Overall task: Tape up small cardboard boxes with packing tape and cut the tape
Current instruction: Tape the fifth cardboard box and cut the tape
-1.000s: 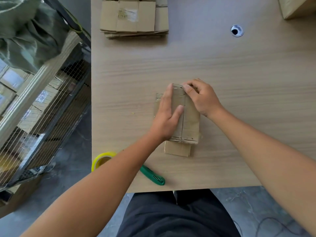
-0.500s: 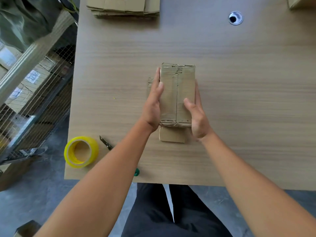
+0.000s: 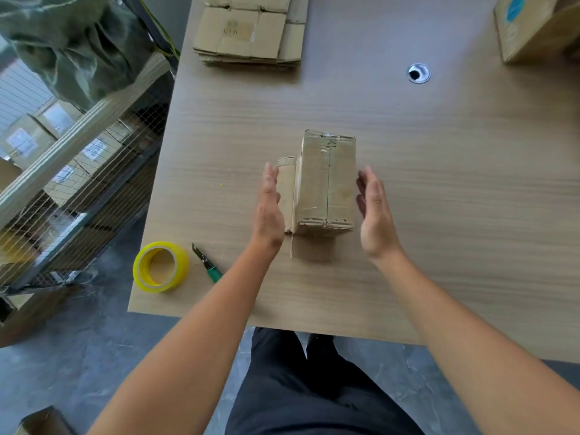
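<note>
Two hands flank one small cardboard box (image 3: 326,183) at the centre of the frame. The box stands on the wooden table (image 3: 455,189). Its top flaps are folded shut and meet at a seam that runs from the upper edge to the lower edge. A loose flap (image 3: 286,189) projects from its left side. A second flap (image 3: 312,248) lies flat on the table at its lower end.

- Left hand (image 3: 268,208): fingers straight and together, palm turned toward the box, just beside the loose left flap. Contact with the flap cannot be determined.
- Right hand (image 3: 375,215): fingers straight, slightly spread, palm turned toward the right wall of the box, just beside it with a narrow gap visible.
- Neither hand holds anything.

Tools lie at the lower left of the table, well apart from the box:

- Yellow tape roll (image 3: 160,266), flat on its side near the table corner.
- Utility knife (image 3: 207,263) with a green handle, just right of the roll, blade extended toward the upper left.

Other items:

- Stack of flattened boxes (image 3: 248,29), top centre of the frame.
- Round cable grommet (image 3: 418,73), upper right of the table.
- Larger carton (image 3: 533,26), upper right corner.
- Wire-mesh cart (image 3: 78,183) holding labelled cartons, left of the table, with a green sack (image 3: 69,42) above it.
</note>
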A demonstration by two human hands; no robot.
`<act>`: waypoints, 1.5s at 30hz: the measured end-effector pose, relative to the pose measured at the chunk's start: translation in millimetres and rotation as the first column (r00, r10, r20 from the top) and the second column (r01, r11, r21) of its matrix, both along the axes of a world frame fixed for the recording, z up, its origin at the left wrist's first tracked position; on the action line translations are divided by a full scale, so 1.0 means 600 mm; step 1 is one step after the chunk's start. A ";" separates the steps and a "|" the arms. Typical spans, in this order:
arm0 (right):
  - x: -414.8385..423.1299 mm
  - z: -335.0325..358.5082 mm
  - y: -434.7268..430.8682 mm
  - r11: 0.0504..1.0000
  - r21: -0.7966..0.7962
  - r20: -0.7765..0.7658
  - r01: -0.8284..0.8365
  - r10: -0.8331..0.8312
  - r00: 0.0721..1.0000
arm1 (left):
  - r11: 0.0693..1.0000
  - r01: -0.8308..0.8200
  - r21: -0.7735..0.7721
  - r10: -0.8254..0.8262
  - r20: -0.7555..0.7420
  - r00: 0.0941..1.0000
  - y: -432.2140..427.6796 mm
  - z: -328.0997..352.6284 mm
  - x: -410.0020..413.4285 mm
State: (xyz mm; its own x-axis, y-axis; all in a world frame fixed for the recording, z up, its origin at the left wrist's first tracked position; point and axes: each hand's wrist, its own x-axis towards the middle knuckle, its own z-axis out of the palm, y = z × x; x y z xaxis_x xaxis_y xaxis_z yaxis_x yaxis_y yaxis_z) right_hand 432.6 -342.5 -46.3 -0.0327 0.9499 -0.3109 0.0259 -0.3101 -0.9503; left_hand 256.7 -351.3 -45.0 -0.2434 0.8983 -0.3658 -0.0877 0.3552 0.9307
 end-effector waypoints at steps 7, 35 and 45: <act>-0.058 -0.004 -0.019 0.998 0.060 -0.105 -0.005 0.011 0.994 | 0.993 -0.018 0.118 0.022 -0.030 0.999 -0.010 0.002 0.055; 0.022 0.194 0.019 0.995 0.003 -0.191 -0.095 0.094 0.977 | 0.968 -0.061 0.242 0.006 0.223 0.975 -0.038 0.148 0.005; 0.025 0.113 -0.088 0.980 0.058 0.067 -0.191 0.187 0.980 | 0.995 -0.099 -0.027 0.102 0.110 0.989 -0.141 0.086 0.042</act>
State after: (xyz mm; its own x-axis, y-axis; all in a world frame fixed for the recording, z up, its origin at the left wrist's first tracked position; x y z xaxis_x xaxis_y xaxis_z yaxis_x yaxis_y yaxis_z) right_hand 447.8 -395.1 21.6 -0.1961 0.9464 -0.2568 0.1368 -0.2329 -0.9628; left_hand 282.1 -436.1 6.7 -0.2891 0.8629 -0.4146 -0.2261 0.3594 0.9054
